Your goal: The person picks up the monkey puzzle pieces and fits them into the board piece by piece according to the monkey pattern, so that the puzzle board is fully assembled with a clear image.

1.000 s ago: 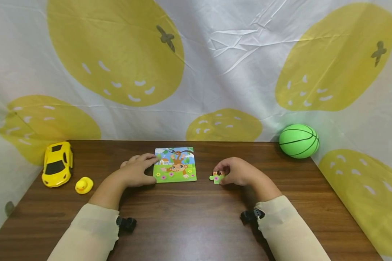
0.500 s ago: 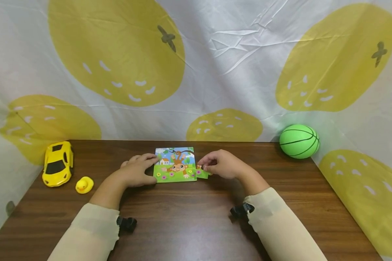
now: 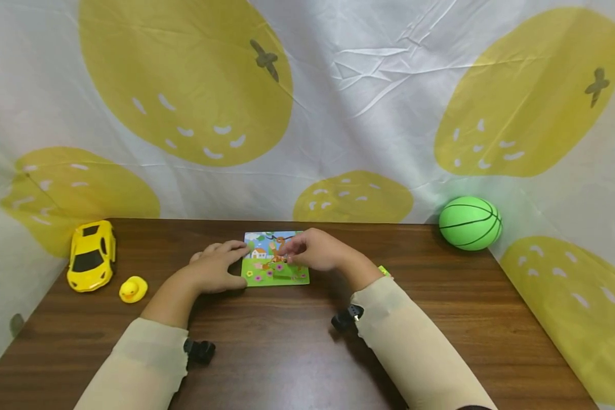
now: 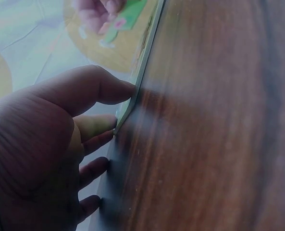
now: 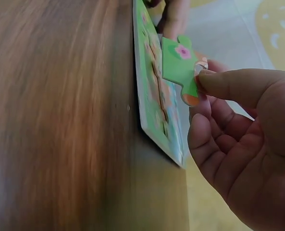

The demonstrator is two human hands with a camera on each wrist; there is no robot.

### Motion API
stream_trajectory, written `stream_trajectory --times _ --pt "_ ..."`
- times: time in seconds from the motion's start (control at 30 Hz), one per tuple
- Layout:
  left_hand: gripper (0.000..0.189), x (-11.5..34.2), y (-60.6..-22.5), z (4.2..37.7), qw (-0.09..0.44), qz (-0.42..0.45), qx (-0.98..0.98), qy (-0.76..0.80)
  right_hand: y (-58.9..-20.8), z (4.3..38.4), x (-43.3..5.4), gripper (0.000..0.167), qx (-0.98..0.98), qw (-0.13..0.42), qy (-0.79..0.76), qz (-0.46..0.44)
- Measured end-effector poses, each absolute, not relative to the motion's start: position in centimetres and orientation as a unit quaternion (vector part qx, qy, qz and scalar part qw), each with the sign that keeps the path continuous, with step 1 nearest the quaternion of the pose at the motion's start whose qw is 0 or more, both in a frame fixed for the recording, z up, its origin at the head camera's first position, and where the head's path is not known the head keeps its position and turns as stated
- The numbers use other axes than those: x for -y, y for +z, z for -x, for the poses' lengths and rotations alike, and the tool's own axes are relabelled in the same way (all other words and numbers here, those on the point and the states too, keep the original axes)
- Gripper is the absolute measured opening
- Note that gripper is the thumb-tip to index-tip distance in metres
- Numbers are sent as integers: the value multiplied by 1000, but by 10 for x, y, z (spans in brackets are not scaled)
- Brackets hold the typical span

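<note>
A jigsaw puzzle board point(image 3: 260, 267) with a monkey picture lies flat at the middle of the table. My left hand point(image 3: 212, 269) rests at its left side, thumb and index fingertip touching the edge, as the left wrist view also shows. Over the board, my right hand point(image 3: 315, 250) pinches a green jigsaw piece point(image 5: 173, 65) with a pink flower between thumb and fingers. That piece is tilted, close above the picture in the right wrist view. Part of the board is hidden under the right hand. Another green piece point(image 3: 384, 271) peeks out beside the right sleeve.
A yellow toy car point(image 3: 89, 259) and a yellow rubber duck point(image 3: 132, 289) stand on the left of the brown wooden table point(image 3: 277, 353). At the back right sits a green ball point(image 3: 470, 223). A white cloth point(image 3: 364, 136) with yellow fruit prints hangs behind.
My right hand has moved left with the jigsaw piece, from the table right of the board to over the board. Another piece has come into view behind it. The left hand has stayed put.
</note>
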State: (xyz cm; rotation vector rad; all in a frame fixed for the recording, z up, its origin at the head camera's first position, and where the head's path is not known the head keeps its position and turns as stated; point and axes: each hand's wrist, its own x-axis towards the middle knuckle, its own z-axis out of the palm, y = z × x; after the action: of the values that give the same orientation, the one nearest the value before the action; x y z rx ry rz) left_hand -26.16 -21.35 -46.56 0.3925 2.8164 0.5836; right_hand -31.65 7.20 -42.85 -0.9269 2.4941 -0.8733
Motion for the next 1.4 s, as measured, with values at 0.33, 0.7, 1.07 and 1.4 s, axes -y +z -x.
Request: stream_trajectory --times 0.33,0.7,1.07,1.4 --pt "90 214 -466 262 120 -134 -962 205 -436 321 -51 18 -889 181 -266 326" --pt "90 213 -458 258 124 -143 -962 198 -445 316 -43 20 -895 197 -285 281" --pt "89 212 -458 258 123 -138 -961 205 -448 316 -38 17 -906 189 -269 267" --pt "90 213 -458 257 122 -142 -961 205 -450 317 -36 16 -908 174 -246 290"
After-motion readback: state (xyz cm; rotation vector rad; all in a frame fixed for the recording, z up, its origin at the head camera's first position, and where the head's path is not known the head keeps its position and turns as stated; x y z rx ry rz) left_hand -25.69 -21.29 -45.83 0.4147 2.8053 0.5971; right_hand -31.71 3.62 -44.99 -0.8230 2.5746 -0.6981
